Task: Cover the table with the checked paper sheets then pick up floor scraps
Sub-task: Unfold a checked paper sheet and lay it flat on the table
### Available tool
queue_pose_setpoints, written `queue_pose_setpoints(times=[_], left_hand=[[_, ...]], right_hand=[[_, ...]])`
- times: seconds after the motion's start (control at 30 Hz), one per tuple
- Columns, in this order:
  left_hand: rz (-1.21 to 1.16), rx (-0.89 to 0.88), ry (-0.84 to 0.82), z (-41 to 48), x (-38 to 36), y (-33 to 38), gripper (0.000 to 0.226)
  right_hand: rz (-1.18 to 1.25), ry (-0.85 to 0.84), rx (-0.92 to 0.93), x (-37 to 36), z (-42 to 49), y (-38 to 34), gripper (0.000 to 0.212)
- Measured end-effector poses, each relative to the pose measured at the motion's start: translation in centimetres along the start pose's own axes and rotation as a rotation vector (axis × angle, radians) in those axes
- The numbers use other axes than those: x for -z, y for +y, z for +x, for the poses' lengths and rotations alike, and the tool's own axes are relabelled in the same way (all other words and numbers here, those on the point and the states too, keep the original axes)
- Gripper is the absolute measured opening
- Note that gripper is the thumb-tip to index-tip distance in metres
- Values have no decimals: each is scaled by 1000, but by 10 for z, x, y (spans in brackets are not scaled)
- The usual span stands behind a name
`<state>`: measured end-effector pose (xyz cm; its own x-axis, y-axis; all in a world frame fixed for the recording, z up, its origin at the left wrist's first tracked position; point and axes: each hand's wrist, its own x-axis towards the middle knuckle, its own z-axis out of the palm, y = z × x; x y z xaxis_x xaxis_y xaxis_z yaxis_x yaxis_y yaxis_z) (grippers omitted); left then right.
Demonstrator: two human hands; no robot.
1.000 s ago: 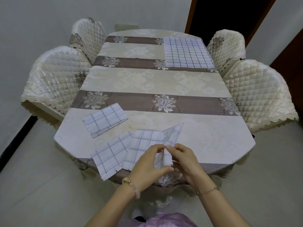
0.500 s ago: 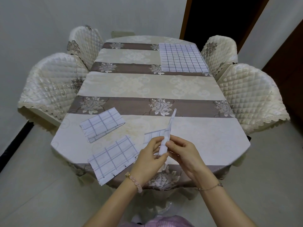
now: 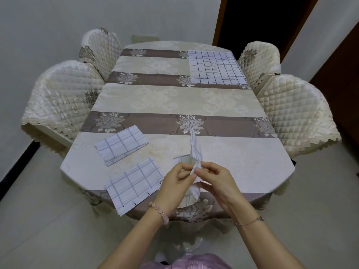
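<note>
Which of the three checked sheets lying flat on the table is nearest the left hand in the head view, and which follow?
1. Near-edge folded sheet, just left of the left hand.
2. Left folded sheet, farther back on the left.
3. Spread sheet, far right corner of the table.
Both the left hand and the right hand pinch the held sheet.

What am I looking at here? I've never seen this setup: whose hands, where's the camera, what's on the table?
No machine: a person works bare-handed, filmed by one camera worn on the head, looking down. The left hand and right hand both pinch a partly folded checked sheet above the near edge of the table. A spread checked sheet lies flat at the far right. Two folded ones lie near left: the farther folded sheet and the nearer folded sheet, which overhangs the edge. Quilted chairs stand around.
</note>
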<state>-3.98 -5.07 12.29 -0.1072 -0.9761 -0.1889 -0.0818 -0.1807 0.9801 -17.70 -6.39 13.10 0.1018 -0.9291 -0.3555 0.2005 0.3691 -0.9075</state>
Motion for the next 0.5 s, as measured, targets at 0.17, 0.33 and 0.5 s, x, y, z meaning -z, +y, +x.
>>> queue_pose_setpoints(times=[0.17,0.33,0.5], left_hand=[[-26,10,120,0,9,0,18],[-151,36,293,8,49,6,16],[-120,-14,475,26,101,10,16]], right_hand=[[-45,43,-10,6,-1,3,12],[21,117,30,33,3,-8,14],[77,190,19,64,13,-22,12]])
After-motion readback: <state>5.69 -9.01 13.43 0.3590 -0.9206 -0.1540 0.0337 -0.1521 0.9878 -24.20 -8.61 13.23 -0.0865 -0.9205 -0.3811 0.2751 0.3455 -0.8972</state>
